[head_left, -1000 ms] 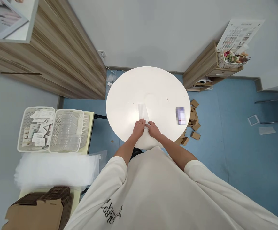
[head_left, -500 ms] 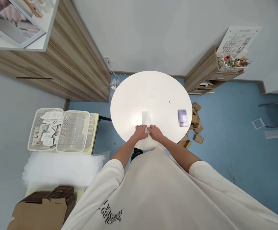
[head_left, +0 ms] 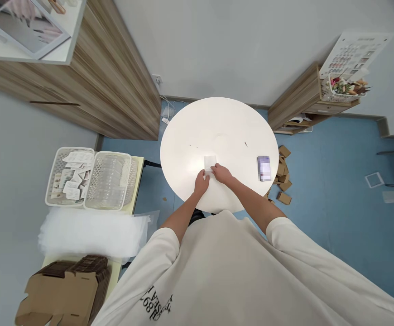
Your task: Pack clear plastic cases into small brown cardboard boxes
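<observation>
A small translucent white wrapping sheet (head_left: 209, 161) lies on the round white table (head_left: 190, 122), its near part folded or rolled up. My left hand (head_left: 201, 183) is closed on the near left corner of it. From the right, my right hand (head_left: 222, 173) pinches the folded part, fingertips pressed on top. Whether anything is wrapped inside, I cannot make out. Apart from both hands, a purple box-like item (head_left: 264, 168), its surface blurred, rests by the table's right edge.
Left stands a side table with a basket of cards (head_left: 73, 174), a basket of clear plastic pieces (head_left: 108, 181), a stack of translucent sheets (head_left: 91, 232) and flat cardboard boxes (head_left: 64, 294). Small brown boxes (head_left: 284, 198) lie on the floor, right of the round table.
The sheet's near end has been folded away from me, so it looks shorter. My right hand has moved forward along it, and my left hand has turned at its near left side.
</observation>
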Demonstrator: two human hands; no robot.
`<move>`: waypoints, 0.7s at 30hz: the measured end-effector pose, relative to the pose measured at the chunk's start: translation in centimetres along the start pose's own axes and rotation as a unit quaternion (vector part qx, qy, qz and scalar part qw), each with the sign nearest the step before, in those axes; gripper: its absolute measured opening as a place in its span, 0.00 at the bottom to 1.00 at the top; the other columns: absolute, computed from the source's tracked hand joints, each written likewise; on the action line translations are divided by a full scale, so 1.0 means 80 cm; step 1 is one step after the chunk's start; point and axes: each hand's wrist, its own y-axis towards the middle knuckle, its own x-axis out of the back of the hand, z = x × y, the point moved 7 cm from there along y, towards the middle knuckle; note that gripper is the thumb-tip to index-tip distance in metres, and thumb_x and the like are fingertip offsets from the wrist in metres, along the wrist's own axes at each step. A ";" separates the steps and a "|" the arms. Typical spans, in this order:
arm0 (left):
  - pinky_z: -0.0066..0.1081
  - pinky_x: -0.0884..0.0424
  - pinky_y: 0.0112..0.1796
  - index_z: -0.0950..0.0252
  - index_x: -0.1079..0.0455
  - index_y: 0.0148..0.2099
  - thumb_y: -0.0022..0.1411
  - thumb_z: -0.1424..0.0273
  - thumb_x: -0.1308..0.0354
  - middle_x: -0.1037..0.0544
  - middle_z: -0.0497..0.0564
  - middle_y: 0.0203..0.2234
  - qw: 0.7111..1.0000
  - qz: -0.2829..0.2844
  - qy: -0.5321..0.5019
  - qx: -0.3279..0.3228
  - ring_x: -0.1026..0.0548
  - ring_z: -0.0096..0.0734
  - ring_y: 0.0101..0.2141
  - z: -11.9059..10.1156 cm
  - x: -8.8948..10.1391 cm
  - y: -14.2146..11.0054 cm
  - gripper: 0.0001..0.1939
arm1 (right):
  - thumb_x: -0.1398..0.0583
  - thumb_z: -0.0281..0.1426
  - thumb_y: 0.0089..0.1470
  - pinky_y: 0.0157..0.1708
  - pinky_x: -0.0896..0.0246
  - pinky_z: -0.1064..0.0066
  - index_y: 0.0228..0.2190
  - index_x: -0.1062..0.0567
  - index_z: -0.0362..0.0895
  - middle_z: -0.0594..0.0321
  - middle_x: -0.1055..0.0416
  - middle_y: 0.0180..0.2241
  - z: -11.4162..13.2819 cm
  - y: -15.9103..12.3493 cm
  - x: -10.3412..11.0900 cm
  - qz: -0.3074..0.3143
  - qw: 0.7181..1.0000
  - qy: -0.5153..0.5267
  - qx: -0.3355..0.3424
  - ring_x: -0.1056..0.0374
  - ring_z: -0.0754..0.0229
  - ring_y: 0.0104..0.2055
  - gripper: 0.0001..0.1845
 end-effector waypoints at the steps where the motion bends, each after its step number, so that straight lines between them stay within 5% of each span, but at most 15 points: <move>1: 0.40 0.31 0.55 0.63 0.47 0.69 0.70 0.65 0.51 0.31 0.59 0.61 1.000 -0.005 0.001 -0.007 0.31 0.42 0.59 0.000 -0.002 -0.003 0.27 | 0.51 0.32 0.69 0.36 0.39 0.68 0.53 0.30 0.46 0.52 0.33 0.50 0.000 0.007 0.001 0.000 1.000 0.004 -0.005 0.32 0.55 0.44 0.16; 5: 0.44 0.34 0.59 0.64 0.59 0.74 0.67 0.70 0.49 0.45 0.62 0.69 0.995 0.032 0.063 -0.078 0.39 0.46 0.65 -0.003 -0.012 -0.015 0.38 | 0.52 0.31 0.70 0.37 0.39 0.67 0.50 0.29 0.45 0.51 0.33 0.48 -0.006 0.032 -0.001 0.001 0.999 0.023 -0.035 0.32 0.54 0.43 0.15; 11: 0.50 0.41 0.62 0.63 0.59 0.75 0.67 0.72 0.50 0.54 0.63 0.72 0.968 0.085 0.214 -0.101 0.51 0.51 0.70 0.007 -0.026 -0.011 0.38 | 0.51 0.29 0.68 0.37 0.37 0.67 0.51 0.32 0.44 0.50 0.36 0.53 -0.018 0.042 -0.006 -0.043 0.995 0.057 -0.071 0.32 0.56 0.41 0.14; 16: 0.52 0.44 0.63 0.63 0.60 0.75 0.65 0.74 0.50 0.59 0.62 0.73 0.942 0.074 0.307 -0.118 0.54 0.54 0.71 0.003 -0.026 -0.014 0.40 | 0.50 0.29 0.66 0.45 0.34 0.64 0.60 0.37 0.47 0.51 0.43 0.63 -0.020 0.008 -0.025 -0.074 0.992 0.076 -0.071 0.36 0.51 0.54 0.22; 21: 0.52 0.52 0.66 0.64 0.61 0.76 0.64 0.77 0.52 0.58 0.60 0.74 0.906 0.056 0.379 -0.179 0.55 0.49 0.71 -0.024 -0.032 -0.024 0.41 | 0.48 0.34 0.65 0.59 0.43 0.56 0.68 0.46 0.46 0.48 0.56 0.71 -0.023 -0.034 -0.052 -0.077 0.993 0.071 -0.060 0.44 0.45 0.64 0.32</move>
